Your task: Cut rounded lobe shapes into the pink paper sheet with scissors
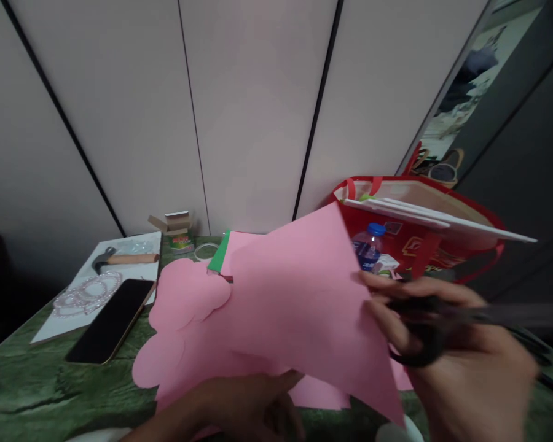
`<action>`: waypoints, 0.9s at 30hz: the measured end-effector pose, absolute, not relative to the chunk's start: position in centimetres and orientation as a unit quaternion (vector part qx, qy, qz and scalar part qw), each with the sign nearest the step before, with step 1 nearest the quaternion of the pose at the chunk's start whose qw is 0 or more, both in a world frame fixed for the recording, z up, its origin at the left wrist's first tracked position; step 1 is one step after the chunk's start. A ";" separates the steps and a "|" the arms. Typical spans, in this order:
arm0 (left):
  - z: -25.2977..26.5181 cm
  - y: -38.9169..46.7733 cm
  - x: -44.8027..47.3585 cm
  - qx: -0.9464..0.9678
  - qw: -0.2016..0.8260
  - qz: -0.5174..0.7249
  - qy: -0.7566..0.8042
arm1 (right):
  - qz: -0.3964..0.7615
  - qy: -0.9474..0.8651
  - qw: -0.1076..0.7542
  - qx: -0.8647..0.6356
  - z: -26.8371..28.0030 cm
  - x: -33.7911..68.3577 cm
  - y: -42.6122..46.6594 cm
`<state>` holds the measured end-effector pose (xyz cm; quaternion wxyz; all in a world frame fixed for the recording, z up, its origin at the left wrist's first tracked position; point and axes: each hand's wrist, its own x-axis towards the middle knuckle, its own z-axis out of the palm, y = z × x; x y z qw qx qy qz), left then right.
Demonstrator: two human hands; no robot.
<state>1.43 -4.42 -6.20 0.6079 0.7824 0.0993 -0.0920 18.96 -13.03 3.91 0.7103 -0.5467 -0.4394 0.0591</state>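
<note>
My right hand (470, 350) pinches the right edge of a pink paper sheet (299, 288) between thumb and fingertips. Black-handled scissors (426, 331) hang on the fingers of that same hand, their blades blurred and pointing right. The sheet is raised at a tilt above other pink paper pieces, some cut with rounded, scalloped edges (184, 294). Below the sheet, my left hand (253, 399) has its index finger stretched out near the paper's lower edge, other fingers loosely bent. I see nothing in it, though the sheet partly covers the fingertip.
On the left lie a black phone (110, 322), a hammer (129, 259) and beaded loops (87, 294) on a white board. A small open box (179, 233) stands by the wall. At right are a red bag (410, 239) with white boards and a blue-capped bottle (369, 245).
</note>
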 end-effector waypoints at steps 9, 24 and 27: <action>-5.5 -3.2 1.6 0.628 0.702 0.321 0.098 | 0.079 -0.287 0.831 -0.469 1.1 20.3 -9.5; -4.4 -1.4 1.2 0.449 0.619 0.473 0.438 | 0.416 -0.331 0.689 -0.493 -6.3 18.4 -4.5; -4.4 -1.1 1.2 0.449 0.602 0.485 0.447 | 0.441 -0.355 0.664 -0.487 -5.7 17.8 -4.9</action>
